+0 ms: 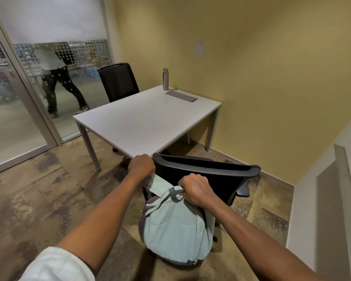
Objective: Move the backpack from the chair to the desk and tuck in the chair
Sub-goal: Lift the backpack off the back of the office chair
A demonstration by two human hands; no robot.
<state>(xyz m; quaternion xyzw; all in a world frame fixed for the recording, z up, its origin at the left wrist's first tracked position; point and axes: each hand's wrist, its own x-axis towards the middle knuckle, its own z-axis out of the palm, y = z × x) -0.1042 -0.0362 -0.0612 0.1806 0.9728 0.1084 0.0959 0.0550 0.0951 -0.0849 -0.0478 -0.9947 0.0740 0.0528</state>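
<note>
Head view: backpack [176,226] hanging at six o'clock, behind the chair [206,169], not yet on tabletop [142,120]. Right hand [195,190] fingers clenched on its top loop; left hand [141,164] fisted around a strap. Lifting step; next, probably raising toward twelve o'clock.

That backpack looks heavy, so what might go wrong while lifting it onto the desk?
The right hand holds the backpack only by its small top loop, so it may swing or slip. The near chair stands between it and the desk, so the bag could snag on the backrest. Sliding it far across could topple the metal bottle.
</note>
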